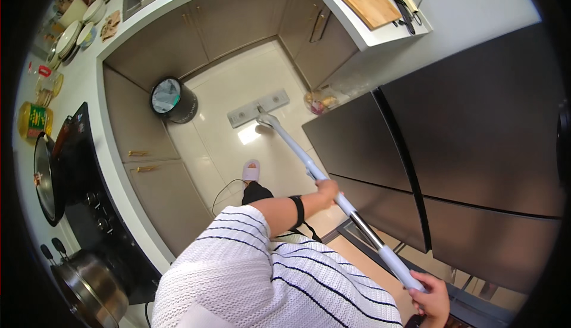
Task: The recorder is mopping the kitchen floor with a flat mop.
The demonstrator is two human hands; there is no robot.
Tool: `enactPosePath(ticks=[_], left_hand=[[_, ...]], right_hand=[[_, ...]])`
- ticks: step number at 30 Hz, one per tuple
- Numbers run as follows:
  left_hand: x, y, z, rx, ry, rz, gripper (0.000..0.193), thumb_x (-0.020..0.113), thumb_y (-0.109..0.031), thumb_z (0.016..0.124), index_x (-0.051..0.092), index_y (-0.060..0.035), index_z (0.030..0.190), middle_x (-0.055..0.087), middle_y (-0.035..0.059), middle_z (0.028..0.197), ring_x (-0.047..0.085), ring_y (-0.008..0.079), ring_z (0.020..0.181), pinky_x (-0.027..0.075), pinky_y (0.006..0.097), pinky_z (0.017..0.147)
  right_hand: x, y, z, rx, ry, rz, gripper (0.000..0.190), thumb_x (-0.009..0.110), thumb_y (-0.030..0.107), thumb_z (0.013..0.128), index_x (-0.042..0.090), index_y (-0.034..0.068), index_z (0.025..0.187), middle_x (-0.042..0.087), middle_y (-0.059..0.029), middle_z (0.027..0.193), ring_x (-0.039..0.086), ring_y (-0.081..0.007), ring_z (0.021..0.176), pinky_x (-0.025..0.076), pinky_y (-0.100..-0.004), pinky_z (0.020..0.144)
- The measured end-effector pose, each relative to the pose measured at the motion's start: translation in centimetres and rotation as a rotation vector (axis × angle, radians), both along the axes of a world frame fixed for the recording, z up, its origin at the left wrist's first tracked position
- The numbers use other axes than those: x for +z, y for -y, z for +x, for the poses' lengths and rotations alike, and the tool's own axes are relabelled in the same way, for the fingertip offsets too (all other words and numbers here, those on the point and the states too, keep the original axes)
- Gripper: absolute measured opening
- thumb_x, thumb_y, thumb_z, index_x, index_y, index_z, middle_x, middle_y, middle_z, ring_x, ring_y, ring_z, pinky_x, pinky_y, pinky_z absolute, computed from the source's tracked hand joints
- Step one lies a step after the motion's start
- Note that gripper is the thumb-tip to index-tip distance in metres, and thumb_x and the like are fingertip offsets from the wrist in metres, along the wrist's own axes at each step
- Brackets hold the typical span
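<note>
A flat floor mop (292, 142) with a pale blue handle runs diagonally across the view. My left hand (328, 191) is wrapped around the middle of the handle, a black band on that wrist. Lower right, near the handle's end, my right hand (430, 296) grips the pale blue grip section, below a bare metal length of pole. The grey rectangular mop head (258, 107) lies flat on the glossy tile floor (209, 145), between the trash bin and the refrigerator. Its underside is hidden.
A black trash bin (184, 104) with a liner stands by the left cabinets. A clear bag of produce (323, 100) sits on the floor beside the dark refrigerator (468, 118). The countertop at left carries a gas stove (80, 167) and a steel pot (96, 288). My slippered foot (251, 171) is below the mop head.
</note>
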State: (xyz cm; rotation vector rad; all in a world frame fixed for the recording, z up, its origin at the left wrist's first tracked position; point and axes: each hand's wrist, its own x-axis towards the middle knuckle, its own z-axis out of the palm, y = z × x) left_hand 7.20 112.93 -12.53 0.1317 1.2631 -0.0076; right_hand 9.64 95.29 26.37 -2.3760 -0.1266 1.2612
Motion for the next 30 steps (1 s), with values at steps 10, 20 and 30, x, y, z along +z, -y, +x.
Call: enactPosePath(ticks=[10, 20, 30], left_hand=[[-9.6, -5.8, -1.1, 0.262, -0.046, -0.231, 0.032, 0.049, -0.043, 0.067, 0.052, -0.018, 0.088, 0.052, -0.0026, 0.089, 0.054, 0.0186, 0.076, 0.046, 0.0441, 0.059], [-1.6, 6.2, -2.6, -1.442, 0.098, 0.986, 0.028, 0.057, -0.035, 0.065, 0.056, -0.0137, 0.082, 0.057, 0.0054, 0.079, 0.057, 0.0235, 0.071, 0.044, 0.0448, 0.049], [-18.1, -13.4, -4.4, -1.407, -0.012, 1.776, 0.034, 0.069, -0.039, 0.048, 0.062, -0.0135, 0.07, 0.061, 0.0048, 0.073, 0.059, 0.0228, 0.067, 0.045, 0.0432, 0.05]], right_hand=[[-8.8, -0.1, -3.5, -0.107, -0.13, 0.113, 0.039, 0.055, 0.001, 0.073, 0.046, 0.002, 0.111, 0.054, -0.0056, 0.068, 0.045, -0.0063, 0.041, 0.032, -0.0175, 0.032], [0.7, 5.7, -2.6, -0.241, -0.189, -0.04, 0.037, 0.05, -0.003, 0.072, 0.046, -0.002, 0.109, 0.057, -0.0057, 0.071, 0.043, -0.0044, 0.039, 0.029, -0.0152, 0.032], [-10.7, -5.4, -1.4, -0.163, -0.389, 0.26, 0.039, 0.052, -0.003, 0.073, 0.042, -0.001, 0.111, 0.057, -0.0162, 0.075, 0.047, -0.0112, 0.04, 0.03, -0.0195, 0.027]])
